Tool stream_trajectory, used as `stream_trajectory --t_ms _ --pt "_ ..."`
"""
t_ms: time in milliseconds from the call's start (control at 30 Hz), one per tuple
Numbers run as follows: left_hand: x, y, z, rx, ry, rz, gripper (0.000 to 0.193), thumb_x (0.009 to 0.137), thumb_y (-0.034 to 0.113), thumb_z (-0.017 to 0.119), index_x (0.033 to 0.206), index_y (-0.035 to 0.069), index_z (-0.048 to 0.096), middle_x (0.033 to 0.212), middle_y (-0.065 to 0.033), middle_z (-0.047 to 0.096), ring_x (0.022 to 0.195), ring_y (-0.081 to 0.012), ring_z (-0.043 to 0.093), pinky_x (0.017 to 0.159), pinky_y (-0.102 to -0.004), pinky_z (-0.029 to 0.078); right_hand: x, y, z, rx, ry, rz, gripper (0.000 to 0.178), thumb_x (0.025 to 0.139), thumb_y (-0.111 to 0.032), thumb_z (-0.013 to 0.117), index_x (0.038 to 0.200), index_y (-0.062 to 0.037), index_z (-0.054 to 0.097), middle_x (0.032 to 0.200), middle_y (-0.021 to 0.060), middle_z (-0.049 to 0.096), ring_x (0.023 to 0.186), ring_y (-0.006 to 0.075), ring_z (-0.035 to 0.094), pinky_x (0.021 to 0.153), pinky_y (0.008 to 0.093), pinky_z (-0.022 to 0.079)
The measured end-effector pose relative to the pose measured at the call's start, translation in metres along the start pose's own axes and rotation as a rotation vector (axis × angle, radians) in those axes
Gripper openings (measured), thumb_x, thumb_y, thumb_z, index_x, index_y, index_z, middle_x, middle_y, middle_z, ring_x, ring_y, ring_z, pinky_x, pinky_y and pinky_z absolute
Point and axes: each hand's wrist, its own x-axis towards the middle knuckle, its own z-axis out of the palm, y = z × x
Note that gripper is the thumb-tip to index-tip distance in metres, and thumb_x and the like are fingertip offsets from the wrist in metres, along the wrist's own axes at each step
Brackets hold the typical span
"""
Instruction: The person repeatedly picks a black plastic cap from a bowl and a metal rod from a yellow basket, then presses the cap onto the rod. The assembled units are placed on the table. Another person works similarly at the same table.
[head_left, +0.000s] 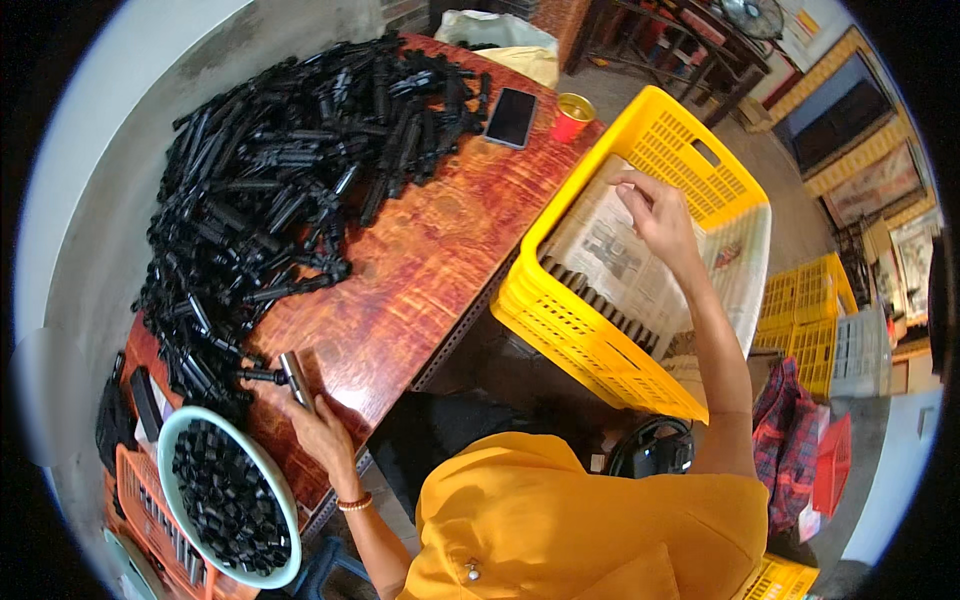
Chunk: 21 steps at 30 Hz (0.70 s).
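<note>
My left hand [322, 432] is closed around a short silver-grey metal tube [294, 378], held just above the near end of the table. A black rod-like part [262, 376] meets or lies right behind the tube; I cannot tell if they are joined. Over the yellow plastic crate [600, 345] my right hand [660, 218] hovers with curled fingers, and no object shows in them. Newspaper [610, 240] lines the crate. Inside, a row of dark tubes [600, 305] lies along its near-left wall. A large heap of black ribbed parts [290, 180] covers the table's left side.
A pale green basin [288, 505] of small black pieces stands by an orange basket [150, 500]. On the reddish wooden table [440, 240] lie a phone [511, 117] and a red can [571, 118]. More yellow crates [800, 310] stand at right.
</note>
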Motion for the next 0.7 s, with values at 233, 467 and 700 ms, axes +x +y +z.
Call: stream_trajectory --t_ms 233,467,700 --pt "0.005 0.011 -0.010 0.069 -0.130 0.031 0.066 0.091 0.015 0.055 0.143 -0.005 0.020 0.127 -0.0306 0.048 0.106 -0.0445 0.053 0.084 -0.0452 0.044 -0.011 0.190 0.023 -0.212 -0.600 0.441 0.033 0.089 -0.032 0.055 0.104 -0.0036 0.065 0.083 0.0123 0.066 0.058 0.0158 0.061 0.055 0.0306 0.051" --pt "0.004 0.006 -0.009 0.042 -0.107 0.017 0.072 0.089 0.009 0.054 0.146 0.000 0.010 0.147 -0.0261 0.025 0.127 -0.0373 0.040 0.099 -0.0411 0.039 -0.020 0.241 0.107 -0.080 -0.705 0.253 0.033 0.083 -0.031 0.056 0.098 -0.0031 0.064 0.090 0.0158 0.063 0.066 0.0258 0.062 0.062 0.0410 0.050" --pt "0.009 0.025 -0.021 -0.053 -0.125 -0.190 0.045 0.093 0.016 0.046 0.133 -0.003 0.035 0.128 -0.0298 0.043 0.112 -0.0435 0.048 0.089 -0.0450 0.042 0.012 0.151 0.080 0.189 0.047 0.296 0.024 0.088 -0.011 0.055 0.110 -0.0032 0.061 0.095 0.0086 0.061 0.080 0.0195 0.059 0.073 0.0306 0.049"
